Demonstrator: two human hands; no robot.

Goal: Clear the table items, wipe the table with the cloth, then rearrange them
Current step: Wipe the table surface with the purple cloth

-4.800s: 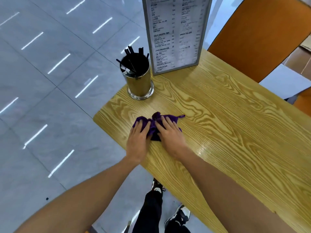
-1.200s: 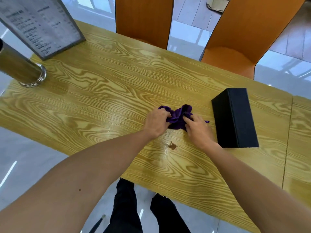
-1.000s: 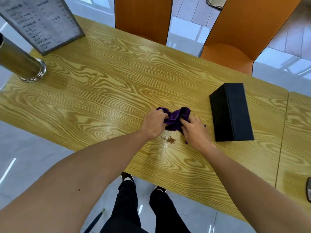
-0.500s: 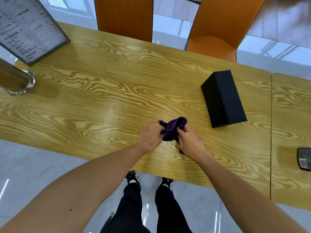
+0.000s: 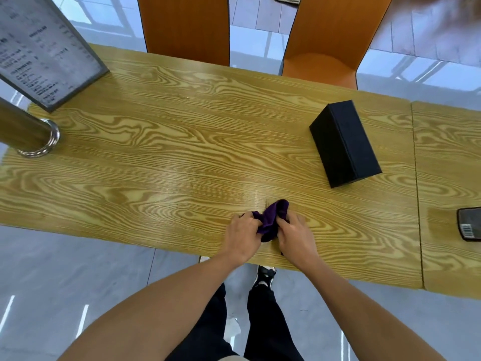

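Crumpled purple cloth (image 5: pixel 272 220) bunched near front edge of wood-grain table (image 5: pixel 161 157), nearer than black rectangular box (image 5: pixel 345 144). Gripped from both sides: left hand (image 5: pixel 243 235) and right hand (image 5: pixel 295 237), fingers curled. Steel cylinder (image 5: pixel 28 134), possibly a utensil holder, far left of box.

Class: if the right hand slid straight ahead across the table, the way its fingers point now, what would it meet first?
Most likely nothing: beyond the purple cloth that the right hand grips, bare table runs to the far edge. The black box lies off to the right.
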